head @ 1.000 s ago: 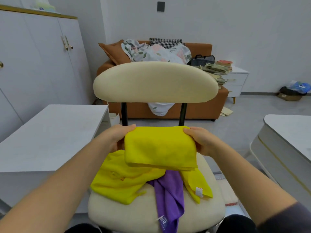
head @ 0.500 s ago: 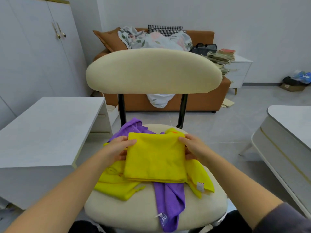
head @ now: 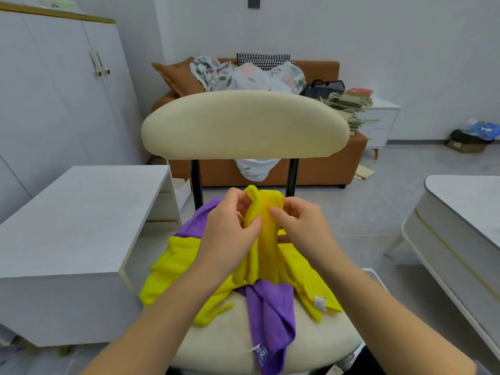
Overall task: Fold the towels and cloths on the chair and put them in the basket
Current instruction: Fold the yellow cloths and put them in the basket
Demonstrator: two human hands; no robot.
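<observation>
A cream chair (head: 244,125) stands right in front of me, with loose cloths on its seat. Both hands hold a folded yellow cloth (head: 263,239) upright over the seat, its two halves pressed together into a narrow strip. My left hand (head: 230,226) grips its left side and my right hand (head: 300,226) pinches its right side. Under it lie a crumpled yellow cloth (head: 173,269), a purple cloth (head: 270,315) with a white label, and another yellow cloth (head: 311,290) with a tag. No basket is in view.
A white low cabinet (head: 78,212) stands left of the chair, a white table (head: 460,226) to the right. Behind the chair an orange sofa (head: 351,158) carries bedding and cushions. A white wardrobe (head: 54,90) lines the left wall, and a drawer unit (head: 381,123) with stacked books stands by the sofa.
The flat folded yellow cloth has been closed in half. My hands have come together, bringing its left and right sides up against each other above the seat.
</observation>
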